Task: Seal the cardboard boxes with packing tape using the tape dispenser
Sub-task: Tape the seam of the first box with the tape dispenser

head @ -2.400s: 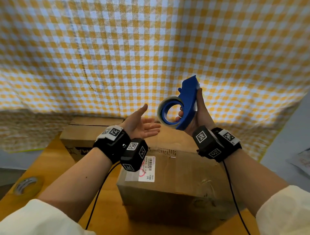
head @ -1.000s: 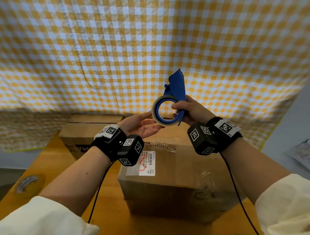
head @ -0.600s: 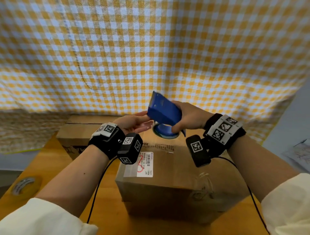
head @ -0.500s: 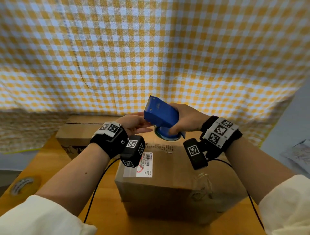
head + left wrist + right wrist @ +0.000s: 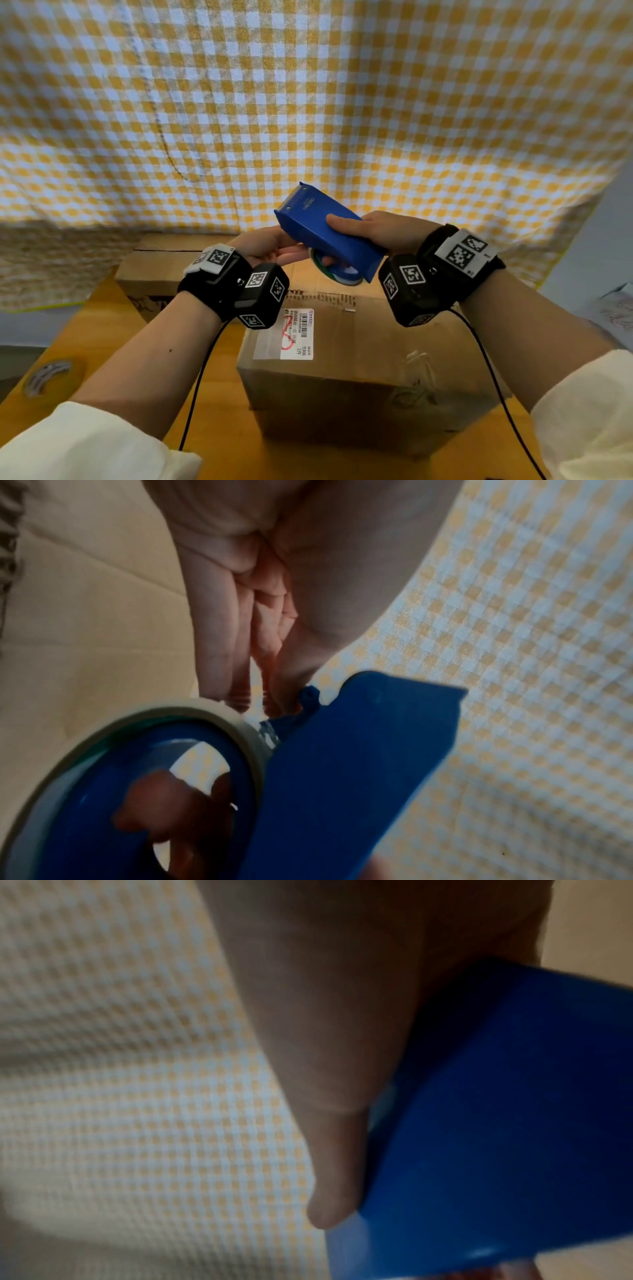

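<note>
So far I have no new tape on the near box [image 5: 359,359], because my right hand [image 5: 380,229] grips the blue tape dispenser [image 5: 325,236] just above it and my left hand [image 5: 270,245] reaches open fingers to the tape roll [image 5: 192,715].

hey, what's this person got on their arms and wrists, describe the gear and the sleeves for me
Both forearms are bare up to cream-white sleeves pushed toward the elbows. Each wrist carries a black strap: the left wrist band and right wrist band each have a white plate printed with black square marker codes. A boxy black camera module with similar codes sits beside each band, and a thin black cable trails from each.
</note>
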